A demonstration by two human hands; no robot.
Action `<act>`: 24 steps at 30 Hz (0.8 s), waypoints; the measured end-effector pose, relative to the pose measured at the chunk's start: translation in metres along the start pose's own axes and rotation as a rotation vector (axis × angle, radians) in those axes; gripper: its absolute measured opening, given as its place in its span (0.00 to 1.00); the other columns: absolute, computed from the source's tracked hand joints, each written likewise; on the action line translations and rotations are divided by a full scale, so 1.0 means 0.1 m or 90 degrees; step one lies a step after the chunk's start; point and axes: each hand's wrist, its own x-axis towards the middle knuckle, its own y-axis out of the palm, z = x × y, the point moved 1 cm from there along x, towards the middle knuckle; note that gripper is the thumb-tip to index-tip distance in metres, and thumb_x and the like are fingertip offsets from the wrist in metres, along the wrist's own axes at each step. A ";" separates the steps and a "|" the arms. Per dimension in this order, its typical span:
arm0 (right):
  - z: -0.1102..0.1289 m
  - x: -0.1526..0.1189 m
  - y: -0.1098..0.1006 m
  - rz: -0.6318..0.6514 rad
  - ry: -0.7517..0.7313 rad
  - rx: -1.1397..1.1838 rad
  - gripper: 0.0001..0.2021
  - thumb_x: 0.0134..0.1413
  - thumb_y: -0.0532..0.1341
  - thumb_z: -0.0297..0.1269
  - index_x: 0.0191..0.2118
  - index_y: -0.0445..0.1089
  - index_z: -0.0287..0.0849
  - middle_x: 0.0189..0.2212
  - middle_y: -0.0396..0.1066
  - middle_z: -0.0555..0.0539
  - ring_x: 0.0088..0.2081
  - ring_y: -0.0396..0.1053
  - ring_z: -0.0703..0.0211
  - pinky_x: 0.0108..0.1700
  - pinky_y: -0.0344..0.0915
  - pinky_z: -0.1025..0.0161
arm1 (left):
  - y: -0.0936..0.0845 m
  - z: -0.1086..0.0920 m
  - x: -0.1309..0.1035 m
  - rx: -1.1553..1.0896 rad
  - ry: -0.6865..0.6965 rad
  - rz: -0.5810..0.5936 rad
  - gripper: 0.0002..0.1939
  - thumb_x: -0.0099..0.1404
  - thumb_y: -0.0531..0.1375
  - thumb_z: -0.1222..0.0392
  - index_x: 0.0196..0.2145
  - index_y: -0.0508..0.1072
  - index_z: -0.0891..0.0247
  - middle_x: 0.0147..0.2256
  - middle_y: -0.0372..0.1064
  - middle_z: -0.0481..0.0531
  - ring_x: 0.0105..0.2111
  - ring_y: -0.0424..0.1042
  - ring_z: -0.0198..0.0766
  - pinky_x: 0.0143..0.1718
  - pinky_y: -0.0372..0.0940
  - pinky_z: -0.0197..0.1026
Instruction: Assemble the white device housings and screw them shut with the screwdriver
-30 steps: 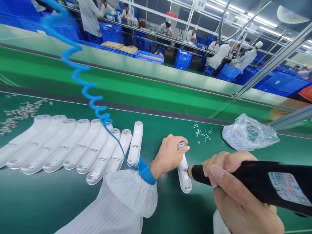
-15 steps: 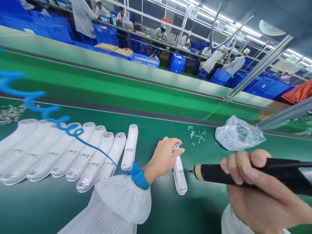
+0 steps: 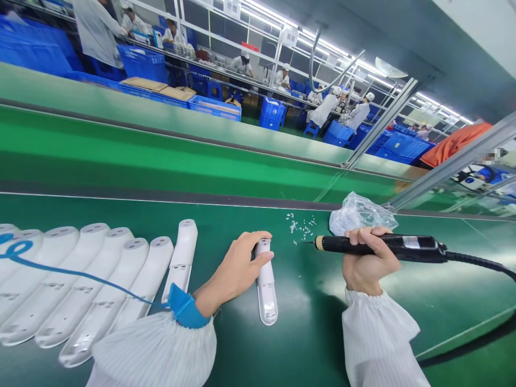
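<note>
My left hand (image 3: 242, 262) is closed round the upper end of a white plastic housing (image 3: 266, 293) that lies on the green mat, its open compartment facing up. A blue wrist strap (image 3: 186, 307) with a coiled cord circles that wrist. In my right hand (image 3: 368, 258) is a black electric screwdriver (image 3: 411, 248), held level with its bit pointing left. The bit's tip is close to a scatter of small screws (image 3: 300, 227). Behind the screwdriver sits a clear plastic bag (image 3: 358, 212) full of tiny screws.
A row of similar white housings (image 3: 97, 290) lies at the left, with one housing (image 3: 181, 260) set slightly apart. A raised green ledge (image 3: 161, 166) runs along the back. The screwdriver's black cable (image 3: 484, 263) loops down at the right. Co-workers sit at a far bench.
My right hand has carried the screwdriver away from the housing, forward to the loose screws. My left hand still holds the housing. The whole view has shifted toward the right.
</note>
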 end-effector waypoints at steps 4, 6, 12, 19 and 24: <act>-0.01 0.01 0.01 -0.014 0.010 0.009 0.10 0.38 0.63 0.27 0.26 0.60 0.43 0.16 0.56 0.57 0.20 0.56 0.65 0.31 0.61 0.61 | 0.00 -0.03 -0.01 0.017 0.015 -0.008 0.17 0.68 0.58 0.60 0.55 0.70 0.54 0.52 0.70 0.53 0.52 0.68 0.47 0.55 0.61 0.53; 0.08 -0.02 0.03 -0.016 0.018 0.009 0.10 0.37 0.62 0.27 0.25 0.60 0.43 0.16 0.55 0.57 0.20 0.56 0.65 0.31 0.60 0.61 | 0.02 -0.07 -0.02 0.052 0.060 -0.043 0.17 0.68 0.59 0.63 0.54 0.70 0.55 0.55 0.69 0.52 0.55 0.66 0.47 0.58 0.58 0.54; 0.50 -0.25 0.22 0.031 0.084 0.020 0.07 0.36 0.60 0.27 0.24 0.60 0.43 0.16 0.48 0.55 0.20 0.52 0.67 0.28 0.57 0.64 | 0.14 -0.22 -0.10 0.141 0.208 -0.098 0.11 0.69 0.60 0.63 0.49 0.72 0.58 0.57 0.68 0.52 0.59 0.61 0.47 0.60 0.53 0.53; 0.64 -0.42 0.34 0.035 0.148 0.044 0.10 0.32 0.62 0.28 0.25 0.59 0.42 0.17 0.45 0.56 0.20 0.48 0.68 0.27 0.55 0.66 | 0.19 -0.29 -0.16 0.085 0.237 -0.074 0.06 0.72 0.59 0.61 0.40 0.76 0.56 0.49 0.74 0.45 0.52 0.68 0.41 0.58 0.52 0.49; 0.65 -0.45 0.35 0.040 0.153 0.036 0.10 0.35 0.61 0.28 0.25 0.58 0.42 0.17 0.45 0.56 0.19 0.49 0.68 0.27 0.55 0.65 | 0.16 -0.30 -0.14 0.161 0.301 -0.118 0.12 0.75 0.55 0.59 0.34 0.73 0.60 0.35 0.77 0.44 0.41 0.72 0.37 0.56 0.52 0.49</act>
